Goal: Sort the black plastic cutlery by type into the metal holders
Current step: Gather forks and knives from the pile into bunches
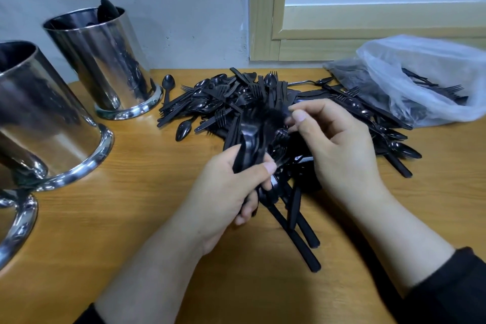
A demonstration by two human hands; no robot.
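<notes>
A heap of black plastic forks, spoons and knives point(236, 97) lies on the wooden table point(131, 205) in front of the wall. My left hand point(228, 192) grips a bundle of black cutlery point(252, 139), handles pointing toward me. My right hand point(336, 144) is above the heap, pinching a blurred black piece point(276, 113) at the top of that bundle. Three shiny metal holders stand at the left: the far one point(105, 60) has black spoons in it, the middle one point(39, 118) is dark inside, and the nearest one point(13, 223) shows only its base.
A clear plastic bag point(420, 79) holding more black cutlery lies at the right rear. A yellow window frame point(265, 21) stands behind the heap. Single spoons point(168, 84) lie loose beside the far holder.
</notes>
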